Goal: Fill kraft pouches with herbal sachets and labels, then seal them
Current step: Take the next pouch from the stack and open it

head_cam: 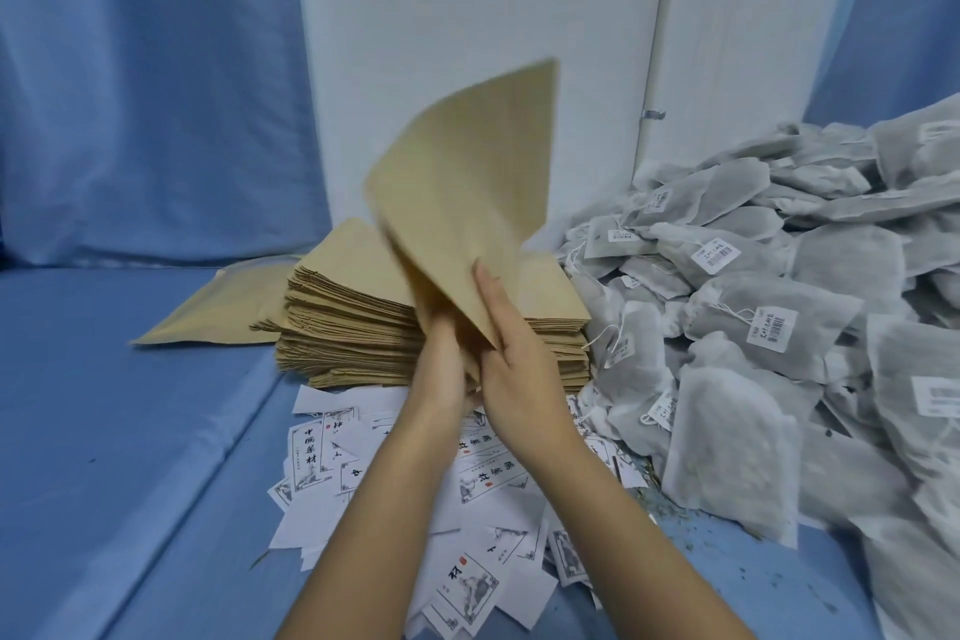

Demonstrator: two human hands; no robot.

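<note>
A flat kraft pouch [467, 182] stands tilted up in the air, blurred, above the pouch stack [353, 322]. My left hand [441, 369] and my right hand [514, 359] both grip its lower corner, palms close together. Loose white labels with black print [311, 463] lie scattered under my forearms. A big heap of grey herbal sachets [769, 327] with barcode tags fills the right side.
A single kraft pouch [218, 307] lies flat left of the stack. Everything rests on a blue padded surface [104, 431]. A white panel wall [467, 16] and blue curtains stand behind. Herb crumbs are strewn near the sachets.
</note>
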